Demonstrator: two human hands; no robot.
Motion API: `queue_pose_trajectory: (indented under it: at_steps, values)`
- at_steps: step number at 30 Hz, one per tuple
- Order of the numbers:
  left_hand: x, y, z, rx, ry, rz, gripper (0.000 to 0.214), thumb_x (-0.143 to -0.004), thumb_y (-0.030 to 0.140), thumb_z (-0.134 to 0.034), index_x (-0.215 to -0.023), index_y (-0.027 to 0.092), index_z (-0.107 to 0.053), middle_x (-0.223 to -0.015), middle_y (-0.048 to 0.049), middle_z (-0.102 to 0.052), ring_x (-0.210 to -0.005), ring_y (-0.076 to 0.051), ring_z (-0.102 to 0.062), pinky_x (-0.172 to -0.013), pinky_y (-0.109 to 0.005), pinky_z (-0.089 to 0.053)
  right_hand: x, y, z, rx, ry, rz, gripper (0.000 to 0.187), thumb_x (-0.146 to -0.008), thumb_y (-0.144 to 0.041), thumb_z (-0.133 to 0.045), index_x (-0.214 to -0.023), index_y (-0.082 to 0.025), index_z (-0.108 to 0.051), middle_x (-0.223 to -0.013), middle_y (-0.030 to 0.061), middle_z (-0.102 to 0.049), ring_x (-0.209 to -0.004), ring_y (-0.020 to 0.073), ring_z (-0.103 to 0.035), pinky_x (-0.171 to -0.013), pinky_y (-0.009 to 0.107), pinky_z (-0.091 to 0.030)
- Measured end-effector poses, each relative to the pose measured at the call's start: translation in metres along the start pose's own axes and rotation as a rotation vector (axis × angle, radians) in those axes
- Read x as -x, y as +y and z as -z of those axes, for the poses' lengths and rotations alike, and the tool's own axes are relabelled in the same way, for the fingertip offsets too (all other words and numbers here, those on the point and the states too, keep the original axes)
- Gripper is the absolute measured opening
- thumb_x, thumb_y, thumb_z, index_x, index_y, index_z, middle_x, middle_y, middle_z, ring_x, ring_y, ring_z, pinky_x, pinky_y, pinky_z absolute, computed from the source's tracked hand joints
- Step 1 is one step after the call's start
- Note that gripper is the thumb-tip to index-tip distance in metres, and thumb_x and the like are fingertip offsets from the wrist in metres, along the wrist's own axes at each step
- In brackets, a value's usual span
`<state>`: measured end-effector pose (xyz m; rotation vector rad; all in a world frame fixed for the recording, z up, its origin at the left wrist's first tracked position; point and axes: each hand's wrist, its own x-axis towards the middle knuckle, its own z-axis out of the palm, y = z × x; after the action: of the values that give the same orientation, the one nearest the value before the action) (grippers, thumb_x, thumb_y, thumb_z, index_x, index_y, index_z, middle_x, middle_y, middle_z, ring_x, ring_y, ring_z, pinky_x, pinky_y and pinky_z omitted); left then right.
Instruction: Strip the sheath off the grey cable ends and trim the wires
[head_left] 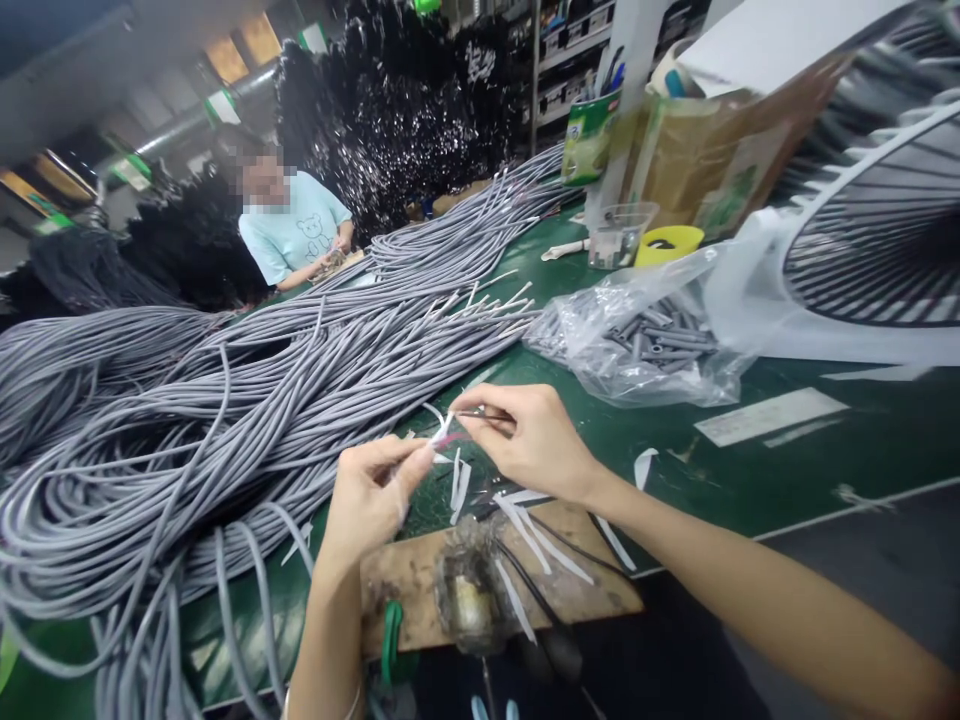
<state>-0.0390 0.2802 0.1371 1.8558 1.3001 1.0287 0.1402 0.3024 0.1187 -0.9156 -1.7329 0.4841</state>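
My left hand (379, 490) is closed in a pinch on the end of a cable, where white wrapping (442, 432) and a pink wire (452, 439) stick out past the fingertips. Close beside it, my right hand (536, 435) pinches the upper end of the white wrapping. A thin dark piece (484, 415), a wire or a slim tool, runs between those right fingers; I cannot tell which. Cut white strips (460, 485) lie on the green table below the hands. Left of them spreads a large pile of grey cables (247, 400), many with white ends.
Below my hands is a wooden board (405, 590) with a small motor-like device (472, 595) and black leads. A plastic bag of grey tubes (645, 335), a yellow container (670, 244) and a fan (885, 230) stand right. A person (300, 225) works across the table.
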Motion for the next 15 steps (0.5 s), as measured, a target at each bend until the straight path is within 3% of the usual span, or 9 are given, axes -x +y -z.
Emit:
queue_pose_trajectory:
  at_steps: [4, 8, 11, 15]
  values:
    - [-0.0018, -0.0002, 0.0039, 0.177, 0.128, 0.09, 0.035, -0.076, 0.043, -0.061, -0.071, 0.01, -0.072, -0.041, 0.0033, -0.041, -0.038, -0.005, -0.028, -0.038, -0.019, -0.023, -0.0002, -0.0062, 0.0021, -0.09, -0.105, 0.02, 0.013, -0.075, -0.013, -0.053, -0.07, -0.013, -0.065, -0.046, -0.005, -0.048, -0.038, 0.0037, -0.031, -0.039, 0.018, -0.024]
    - [-0.0062, -0.0036, -0.0028, 0.048, 0.235, 0.069, 0.028, -0.074, 0.039, -0.063, -0.072, 0.012, -0.072, -0.053, -0.0015, -0.058, -0.044, -0.008, -0.043, -0.044, -0.02, -0.035, 0.0022, -0.0094, 0.0053, -0.169, -0.157, 0.105, 0.014, -0.076, -0.014, -0.053, -0.072, -0.013, -0.066, -0.045, -0.006, -0.043, -0.037, 0.0031, -0.026, -0.039, 0.018, -0.024]
    - [-0.0053, -0.0036, -0.0047, -0.016, 0.046, 0.087, 0.027, -0.075, 0.037, -0.062, -0.076, 0.013, -0.074, -0.06, -0.0041, -0.064, -0.053, -0.012, -0.05, -0.052, -0.021, -0.04, 0.0005, -0.0071, 0.007, -0.179, -0.097, 0.019, 0.014, -0.078, -0.017, -0.053, -0.074, -0.012, -0.066, -0.044, -0.0071, -0.035, -0.039, 0.0036, -0.025, -0.038, 0.018, -0.021]
    - [0.0, 0.0012, 0.0036, 0.003, -0.256, 0.105, 0.035, -0.079, 0.042, -0.057, -0.077, 0.011, -0.073, -0.053, -0.0026, -0.055, -0.05, -0.011, -0.04, -0.048, -0.022, -0.032, -0.0054, -0.0009, 0.0058, -0.196, -0.056, -0.156, 0.016, -0.077, -0.021, -0.053, -0.073, -0.01, -0.065, -0.045, -0.007, -0.034, -0.039, 0.0035, -0.023, -0.037, 0.018, -0.017]
